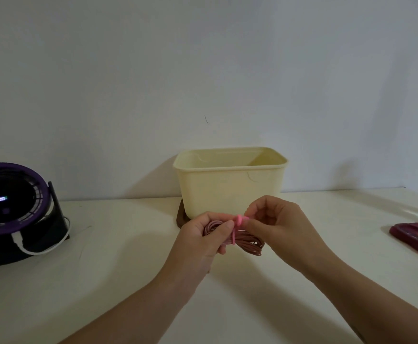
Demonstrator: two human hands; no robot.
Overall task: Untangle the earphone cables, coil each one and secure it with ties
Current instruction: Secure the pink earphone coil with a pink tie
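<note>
2 hands hover over white table [103,281]: left hand [201,244] grips coiled pink earphone cable [248,243], right hand [280,224] pinches pink tie [235,235] looped round it. Cream tub [227,189] behind, purple fan [11,197] left, plain white wall [203,58].

A matt cream plastic tub [230,184] stands on a smooth pale table [103,281]; the tie [235,232] looks rubbery.

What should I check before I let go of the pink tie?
1. The cable is coiled into a bundle: ok.
2. The left hand grips the cable: ok.
3. The pink tie loops round the cable: ok.
4. The right hand pinches the pink tie's end: ok.
5. The pink tie is fastened shut: cannot tell, fingers hide it.
6. Loose ends of the cable are tucked in: cannot tell.
</note>
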